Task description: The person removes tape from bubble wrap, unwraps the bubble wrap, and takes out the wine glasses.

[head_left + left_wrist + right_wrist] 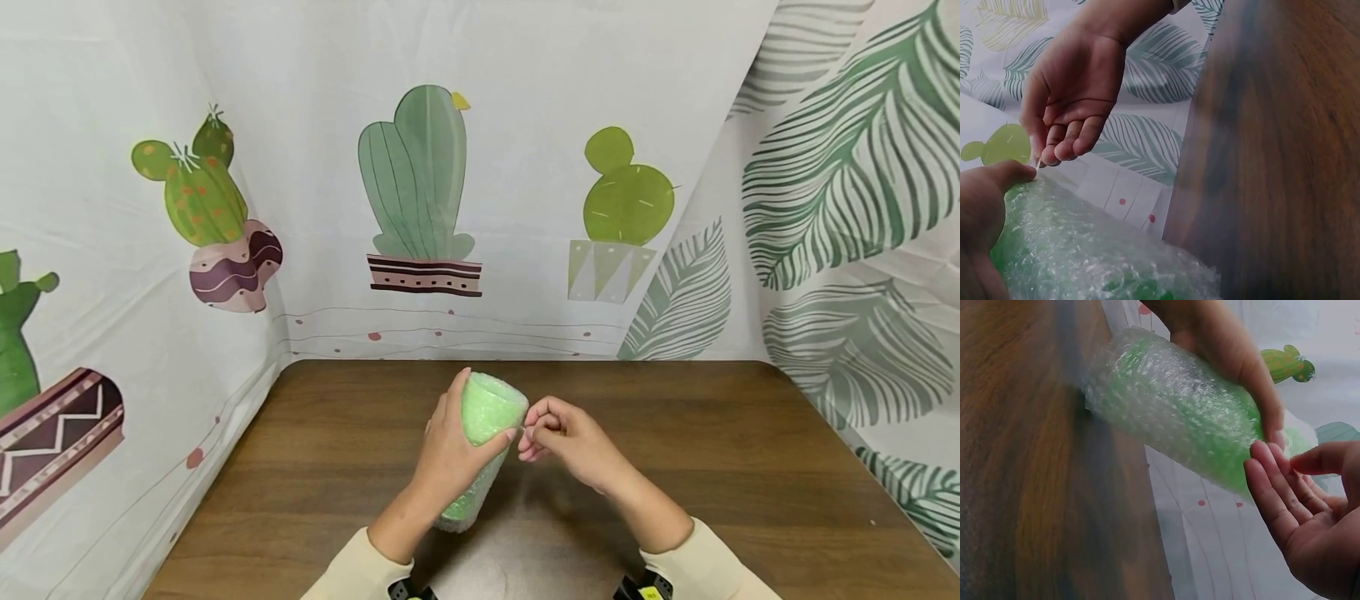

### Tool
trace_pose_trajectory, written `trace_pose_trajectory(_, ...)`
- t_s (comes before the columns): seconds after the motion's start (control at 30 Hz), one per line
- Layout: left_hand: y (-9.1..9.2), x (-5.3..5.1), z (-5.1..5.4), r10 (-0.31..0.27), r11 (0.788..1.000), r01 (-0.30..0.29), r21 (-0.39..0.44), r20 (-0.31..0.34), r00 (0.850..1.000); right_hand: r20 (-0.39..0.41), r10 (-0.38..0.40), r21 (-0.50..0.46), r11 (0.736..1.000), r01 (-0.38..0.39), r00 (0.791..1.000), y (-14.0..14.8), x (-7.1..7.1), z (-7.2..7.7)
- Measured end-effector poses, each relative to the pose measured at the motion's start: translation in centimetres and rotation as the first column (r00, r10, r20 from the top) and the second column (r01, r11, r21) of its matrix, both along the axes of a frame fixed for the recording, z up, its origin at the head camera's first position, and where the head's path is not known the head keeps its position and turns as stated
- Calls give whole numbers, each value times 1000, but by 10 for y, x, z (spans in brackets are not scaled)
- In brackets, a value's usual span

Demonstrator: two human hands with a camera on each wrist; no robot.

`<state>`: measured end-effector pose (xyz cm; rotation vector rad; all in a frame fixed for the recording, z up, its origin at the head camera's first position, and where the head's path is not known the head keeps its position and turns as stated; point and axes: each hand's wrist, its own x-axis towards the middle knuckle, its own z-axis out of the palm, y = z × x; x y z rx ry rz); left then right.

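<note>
A green cylinder wrapped in clear bubble wrap (492, 408) stands tilted above the table, its top leaning right in the head view. My left hand (447, 442) grips its upper part, fingers round the far left side and thumb across the front. Just right of the top, my right hand (572, 442) pinches a small clear strip (1036, 164) between thumb and index finger, close to the left thumb. Whether that strip is tape or an edge of the wrap is hard to tell. In the right wrist view the bubble wrap (1172, 406) looks crinkled, and its lower end is ragged.
Beneath the hands lies a brown wood-grain table (337, 467) with rounded far corners. White cloth printed with cacti and leaves (525, 208) hangs behind it and along both sides. Wrist camera mounts (647, 587) show at the bottom edge.
</note>
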<state>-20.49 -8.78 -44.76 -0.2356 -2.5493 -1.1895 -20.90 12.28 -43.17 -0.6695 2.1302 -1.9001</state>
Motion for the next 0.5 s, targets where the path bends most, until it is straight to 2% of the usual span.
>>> trace_pose_trajectory(0.17, -3, -3, 1, 22, 1000, -22, -10, -23, 1000, 17, 46, -12, 999, -46, 999, 2, 0, 3)
trace_pose_trajectory(0.37, -4, -3, 0, 5, 1000, -4, 20, -5, 1000, 21, 24, 21, 999, -24, 999, 5, 0, 3)
trace_pose_trajectory(0.5, -3, -3, -1, -4, 1000, 4, 25, -7, 1000, 48, 35, 4, 999, -35, 998, 4, -1, 2)
